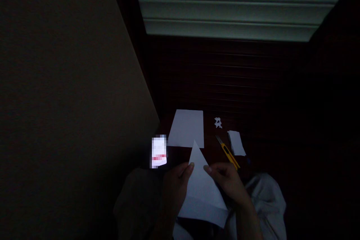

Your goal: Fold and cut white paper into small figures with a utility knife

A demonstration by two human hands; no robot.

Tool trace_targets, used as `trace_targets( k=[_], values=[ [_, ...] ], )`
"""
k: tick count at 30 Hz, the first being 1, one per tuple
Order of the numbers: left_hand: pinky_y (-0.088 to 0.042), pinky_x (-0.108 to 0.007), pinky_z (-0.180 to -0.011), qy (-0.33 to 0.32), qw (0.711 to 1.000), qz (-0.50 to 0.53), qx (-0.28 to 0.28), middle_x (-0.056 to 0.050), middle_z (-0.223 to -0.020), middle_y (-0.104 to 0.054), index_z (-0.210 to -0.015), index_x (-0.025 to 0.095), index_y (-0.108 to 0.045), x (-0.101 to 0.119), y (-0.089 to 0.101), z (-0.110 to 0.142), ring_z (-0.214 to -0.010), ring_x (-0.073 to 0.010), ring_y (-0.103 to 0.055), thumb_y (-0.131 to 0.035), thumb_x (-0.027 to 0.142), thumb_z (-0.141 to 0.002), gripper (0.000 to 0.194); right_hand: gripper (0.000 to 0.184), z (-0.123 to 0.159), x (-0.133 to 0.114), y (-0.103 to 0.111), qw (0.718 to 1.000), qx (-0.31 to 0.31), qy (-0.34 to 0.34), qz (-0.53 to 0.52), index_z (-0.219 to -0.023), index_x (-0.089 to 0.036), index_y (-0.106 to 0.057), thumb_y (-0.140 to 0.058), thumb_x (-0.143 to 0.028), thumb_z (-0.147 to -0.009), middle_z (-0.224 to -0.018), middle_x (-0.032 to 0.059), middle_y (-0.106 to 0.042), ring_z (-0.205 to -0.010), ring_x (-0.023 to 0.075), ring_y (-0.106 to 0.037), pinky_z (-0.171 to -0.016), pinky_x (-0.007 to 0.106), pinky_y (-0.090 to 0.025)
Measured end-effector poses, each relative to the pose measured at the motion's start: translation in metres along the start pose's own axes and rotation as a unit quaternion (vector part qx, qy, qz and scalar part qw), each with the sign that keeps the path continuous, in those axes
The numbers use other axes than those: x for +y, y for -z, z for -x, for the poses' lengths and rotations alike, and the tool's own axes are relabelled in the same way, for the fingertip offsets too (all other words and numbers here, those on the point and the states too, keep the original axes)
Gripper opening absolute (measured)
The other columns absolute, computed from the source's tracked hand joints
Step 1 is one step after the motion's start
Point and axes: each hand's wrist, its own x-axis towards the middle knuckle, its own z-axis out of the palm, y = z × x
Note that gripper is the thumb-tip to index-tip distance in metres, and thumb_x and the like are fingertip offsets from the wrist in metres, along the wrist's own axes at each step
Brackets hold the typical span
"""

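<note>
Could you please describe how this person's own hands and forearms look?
The left hand and right hand wear no gloves, and no rings can be made out. The right forearm shows no sleeve or wristband. The left forearm is too dark to judge.

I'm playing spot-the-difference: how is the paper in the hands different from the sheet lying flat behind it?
The held paper narrows to a sharp point at its far end; the flat sheet has four corners.
The held paper is pinched by the left hand and right hand; the flat sheet has no hand on it.
Both look white and plain.
</note>
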Motion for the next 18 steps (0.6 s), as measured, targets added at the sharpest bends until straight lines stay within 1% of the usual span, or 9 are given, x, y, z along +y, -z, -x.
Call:
trace_targets(
  k=[2,4,8,11,13,15,18],
  values=[
    [-0.045,-0.021,-0.054,0.0,1.0,0.018,-0.013,-0.001,-0.069,-0.068,-0.085,0.018,-0.07,0.0,0.001,0.0,-0.062,-0.0165,-0.061,-0.052,0.043,-0.08,0.031,0.037,0.0,0.003,0.002,1.0,-0.006,-0.005,-0.004,-0.06,-0.012,-0.061,-0.058,-0.045,-0.077,-0.053,-0.002,-0.048,-0.05,0.0089,-0.038,-0.045,0.019,-0.028],
    [-0.044,-0.021,-0.054,0.0,0.999,0.038,-0.021,-0.001,-0.066,-0.067,-0.079,0.016,-0.069,0.0,0.002,0.001,-0.061,-0.0158,-0.059,-0.053,0.042,-0.079,0.03,0.036,0.0,0.004,0.004,1.0,0.0,-0.009,-0.007,-0.062,-0.011,-0.062,-0.06,-0.044,-0.077,-0.053,-0.0021,-0.047,-0.05,0.0085,-0.037,-0.044,0.019,-0.026],
    [-0.044,-0.02,-0.056,0.003,0.998,0.055,-0.033,-0.001,-0.069,-0.068,-0.075,0.017,-0.068,0.004,0.008,0.0,-0.064,-0.0157,-0.06,-0.057,0.04,-0.077,0.025,0.035,0.0,0.003,0.005,1.0,0.009,-0.001,-0.003,-0.06,-0.011,-0.062,-0.061,-0.043,-0.076,-0.053,-0.0021,-0.046,-0.049,0.0081,-0.036,-0.043,0.019,-0.025],
    [-0.044,-0.02,-0.056,0.002,0.996,0.062,-0.06,-0.002,-0.07,-0.068,-0.075,0.017,-0.068,0.013,0.013,-0.007,-0.065,-0.0158,-0.061,-0.059,0.04,-0.075,0.024,0.035,0.002,0.0,0.003,1.0,-0.004,0.005,0.009,-0.059,-0.011,-0.061,-0.061,-0.042,-0.076,-0.053,-0.0018,-0.047,-0.05,0.008,-0.035,-0.043,0.02,-0.025],
    [-0.044,-0.021,-0.053,0.002,0.994,0.072,-0.079,-0.003,-0.069,-0.068,-0.073,0.016,-0.067,0.019,0.014,-0.015,-0.063,-0.0162,-0.061,-0.06,0.042,-0.074,0.027,0.036,0.003,-0.001,0.002,1.0,-0.015,0.005,0.02,-0.059,-0.011,-0.062,-0.061,-0.042,-0.076,-0.053,-0.0014,-0.047,-0.05,0.0081,-0.036,-0.044,0.02,-0.025],
    [-0.046,-0.023,-0.053,0.018,0.991,0.093,-0.092,-0.005,-0.071,-0.069,-0.075,0.015,-0.068,0.023,0.013,-0.023,-0.063,-0.018,-0.063,-0.061,0.045,-0.072,0.031,0.036,0.003,-0.003,0.0,0.999,-0.018,0.004,0.03,-0.059,-0.011,-0.063,-0.061,-0.043,-0.076,-0.053,-0.0013,-0.048,-0.05,0.0081,-0.036,-0.044,0.02,-0.025],
    [-0.047,-0.026,-0.054,0.037,0.989,0.126,-0.062,-0.008,-0.07,-0.07,-0.075,0.013,-0.069,0.024,0.006,-0.032,-0.062,-0.0203,-0.064,-0.063,0.048,-0.068,0.036,0.036,0.003,-0.003,-0.002,1.0,-0.022,-0.001,0.021,-0.059,-0.011,-0.063,-0.062,-0.043,-0.076,-0.053,-0.0014,-0.048,-0.05,0.0081,-0.036,-0.044,0.02,-0.024]
  ],
)
